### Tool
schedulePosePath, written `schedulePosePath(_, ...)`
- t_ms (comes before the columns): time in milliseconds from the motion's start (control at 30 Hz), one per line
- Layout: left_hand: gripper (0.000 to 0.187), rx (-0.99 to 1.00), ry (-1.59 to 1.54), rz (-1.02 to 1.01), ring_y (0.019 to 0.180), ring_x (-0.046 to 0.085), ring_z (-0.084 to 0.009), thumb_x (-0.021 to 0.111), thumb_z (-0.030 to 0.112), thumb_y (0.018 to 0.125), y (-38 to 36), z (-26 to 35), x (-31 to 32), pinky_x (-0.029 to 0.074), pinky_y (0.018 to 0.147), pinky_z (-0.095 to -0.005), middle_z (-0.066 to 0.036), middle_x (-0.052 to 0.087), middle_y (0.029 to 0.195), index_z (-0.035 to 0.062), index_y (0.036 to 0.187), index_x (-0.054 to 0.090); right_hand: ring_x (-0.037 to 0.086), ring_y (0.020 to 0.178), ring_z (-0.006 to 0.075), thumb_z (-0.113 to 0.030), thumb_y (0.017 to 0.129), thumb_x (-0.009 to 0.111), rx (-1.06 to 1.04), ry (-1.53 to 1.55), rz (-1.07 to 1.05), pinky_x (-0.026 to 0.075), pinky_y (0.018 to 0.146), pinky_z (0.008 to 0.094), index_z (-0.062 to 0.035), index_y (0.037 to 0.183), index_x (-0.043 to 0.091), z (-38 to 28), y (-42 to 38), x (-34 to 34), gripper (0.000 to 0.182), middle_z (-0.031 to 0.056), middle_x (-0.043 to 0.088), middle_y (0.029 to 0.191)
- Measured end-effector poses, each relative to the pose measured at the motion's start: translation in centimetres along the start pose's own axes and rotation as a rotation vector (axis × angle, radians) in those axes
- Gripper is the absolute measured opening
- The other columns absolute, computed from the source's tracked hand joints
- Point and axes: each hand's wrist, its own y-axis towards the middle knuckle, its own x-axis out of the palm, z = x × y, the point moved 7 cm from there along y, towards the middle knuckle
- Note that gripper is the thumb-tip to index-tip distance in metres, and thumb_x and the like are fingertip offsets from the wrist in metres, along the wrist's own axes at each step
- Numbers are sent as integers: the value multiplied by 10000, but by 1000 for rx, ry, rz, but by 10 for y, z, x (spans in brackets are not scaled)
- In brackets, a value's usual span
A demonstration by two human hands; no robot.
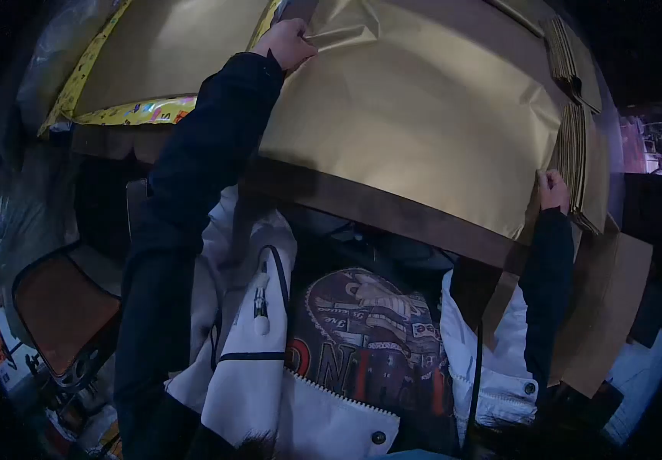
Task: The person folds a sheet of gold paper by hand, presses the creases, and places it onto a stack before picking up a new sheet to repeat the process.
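A large gold sheet [415, 115] with a smooth, slightly shiny surface lies over the table in front of me. My left hand [291, 46] is closed on its left edge near the top, where the sheet creases. At the lower right edge of the sheet, my right hand [552, 190] pinches the border with its fingers pressed together. The sheet's right side is wrinkled and bends a little upward. Its top runs out of view.
Folded brown cardboard [576, 153] is stacked to the right, beside my right hand. A yellow patterned sheet [139, 112] edges a brown panel on the left. The dark table edge [392, 207] runs before me. A brown chair [66, 303] stands at lower left.
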Motion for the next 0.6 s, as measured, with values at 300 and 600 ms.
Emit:
schedulePosePath(300, 443, 199, 246, 281, 992, 583, -367, 740, 140, 717, 1, 10, -1, 481, 859, -404, -178, 618, 1003, 56, 1102, 538, 624, 934, 335, -407, 862, 609, 28, -263, 101, 483, 809, 416, -80, 1005, 599, -54, -19, -26, 357, 162, 662, 952)
schedulePosePath(600, 311, 348, 485, -31, 912, 589, -371, 615, 304, 847, -20, 65, 28, 480, 804, -441, -190, 587, 998, 27, 984, 587, 553, 959, 341, -256, 874, 563, -416, -428, -62, 459, 826, 430, -71, 925, 625, -81, -8, -24, 202, 130, 619, 930)
